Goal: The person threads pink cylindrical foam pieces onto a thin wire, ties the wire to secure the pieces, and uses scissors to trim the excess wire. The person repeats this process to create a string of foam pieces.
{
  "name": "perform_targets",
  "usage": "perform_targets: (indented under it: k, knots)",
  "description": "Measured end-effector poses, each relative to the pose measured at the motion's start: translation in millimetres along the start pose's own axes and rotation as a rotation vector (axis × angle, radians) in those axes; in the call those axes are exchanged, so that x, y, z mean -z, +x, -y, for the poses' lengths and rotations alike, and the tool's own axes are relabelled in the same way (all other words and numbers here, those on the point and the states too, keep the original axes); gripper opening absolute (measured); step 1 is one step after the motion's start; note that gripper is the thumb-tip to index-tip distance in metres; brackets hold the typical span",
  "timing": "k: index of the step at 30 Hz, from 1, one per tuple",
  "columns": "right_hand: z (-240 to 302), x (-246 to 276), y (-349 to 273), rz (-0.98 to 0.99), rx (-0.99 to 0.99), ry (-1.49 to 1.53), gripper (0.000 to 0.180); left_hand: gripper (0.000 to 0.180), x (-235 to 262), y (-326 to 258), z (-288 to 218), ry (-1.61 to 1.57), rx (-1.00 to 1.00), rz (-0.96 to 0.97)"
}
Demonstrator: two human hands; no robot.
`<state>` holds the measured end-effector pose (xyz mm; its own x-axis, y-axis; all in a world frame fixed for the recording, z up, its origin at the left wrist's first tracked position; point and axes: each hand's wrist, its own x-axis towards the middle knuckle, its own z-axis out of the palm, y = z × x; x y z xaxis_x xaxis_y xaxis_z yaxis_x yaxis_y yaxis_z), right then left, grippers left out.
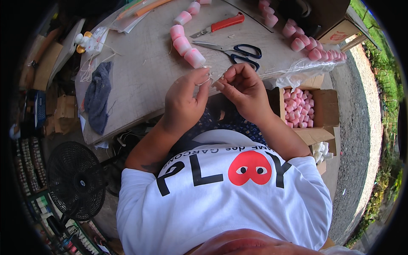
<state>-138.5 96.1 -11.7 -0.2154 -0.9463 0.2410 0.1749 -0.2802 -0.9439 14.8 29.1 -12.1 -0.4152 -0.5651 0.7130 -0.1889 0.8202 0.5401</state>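
Observation:
Over the near edge of the table, my left hand (pixel 185 94) is closed in a pinch on a thin white cord (pixel 204 83) that loops at its fingertips. My right hand (pixel 247 91) is close beside it, thumb and forefinger pressed together. A small pale bit shows at the right fingertips, too small to name. Just beyond my left fingers ends a row of pink-and-white cylinders (pixel 182 45), running away toward the far edge. Dark-handled scissors (pixel 233 52) lie partly spread beyond my right hand. Behind them is a red utility knife (pixel 227 22) with its blade out.
More pink cylinders (pixel 314 54) line the table's right end, above clear plastic (pixel 297 73). A cardboard box (pixel 327 106) below holds many pink pieces (pixel 298 106). On the left lie a dark grey cloth (pixel 98 97) and loose white string (pixel 87 70). A black fan (pixel 76 180) stands lower left.

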Motion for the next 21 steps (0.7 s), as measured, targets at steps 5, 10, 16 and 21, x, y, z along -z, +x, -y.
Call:
perform_targets:
  k: [5, 10, 16, 21]
  knots:
    - [0.7, -1.6, -1.3, -0.019, 0.000, -0.051, 0.020, 0.031, -2.2, -0.5, 1.9, 0.033, -0.063, -0.024]
    - [6.6, 1.5, -0.2, 0.031, -0.162, -0.138, 0.024, 0.031, 0.1, -1.6, 5.6, -0.096, 0.022, 0.019]
    - [12.1, 6.6, 1.0, 0.105, -0.347, -0.103, 0.024, 0.028, 1.7, -4.6, 13.2, -0.448, 0.363, 0.091]
    - [8.3, 13.2, 6.6, 0.011, -0.213, 0.079, 0.018, 0.027, 6.4, -0.2, 10.9, -0.779, 0.593, 0.135]
